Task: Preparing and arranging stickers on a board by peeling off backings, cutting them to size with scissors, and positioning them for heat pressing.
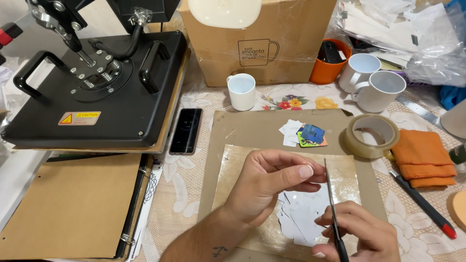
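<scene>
The right hand grips thin black-handled metal scissors, blades upright and nearly closed. The left hand pinches a small white paper piece, mostly hidden, beside the blade for trimming. White paper offcuts lie below on the brown cardboard sheet, near a roll of clear tape

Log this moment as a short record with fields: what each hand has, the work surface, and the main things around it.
left hand: left hand pinches a small white paper piece, mostly hidden by the fingers
right hand: right hand holds black-handled scissors, blades pointing up
surface: brown cardboard sheet
under hands: white paper offcuts
cut pieces: small colourful printed squares
left side: black heat press, black smartphone
right side: roll of clear tape, folded orange cloth
back: three white ceramic mugs
</scene>
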